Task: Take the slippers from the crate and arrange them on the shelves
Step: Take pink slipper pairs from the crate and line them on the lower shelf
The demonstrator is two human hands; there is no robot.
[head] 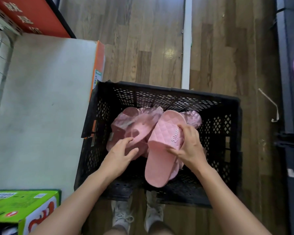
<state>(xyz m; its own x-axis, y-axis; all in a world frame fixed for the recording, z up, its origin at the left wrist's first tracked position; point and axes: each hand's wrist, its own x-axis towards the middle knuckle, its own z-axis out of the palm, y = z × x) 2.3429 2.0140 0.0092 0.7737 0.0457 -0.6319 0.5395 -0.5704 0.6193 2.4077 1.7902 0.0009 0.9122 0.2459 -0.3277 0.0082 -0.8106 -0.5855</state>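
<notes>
The person is wearing pale grey-white lace-up sneakers [121,216] at the near edge. The left hand [120,156] and right hand [188,146] are showing bare, like both forearms [85,192].

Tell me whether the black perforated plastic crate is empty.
No, pink rubber slippers lie inside the crate, and the right hand grips a quilted pink slipper.

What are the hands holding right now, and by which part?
The right hand grips the quilted pink slipper by its strap; the left hand only touches another slipper.
</notes>
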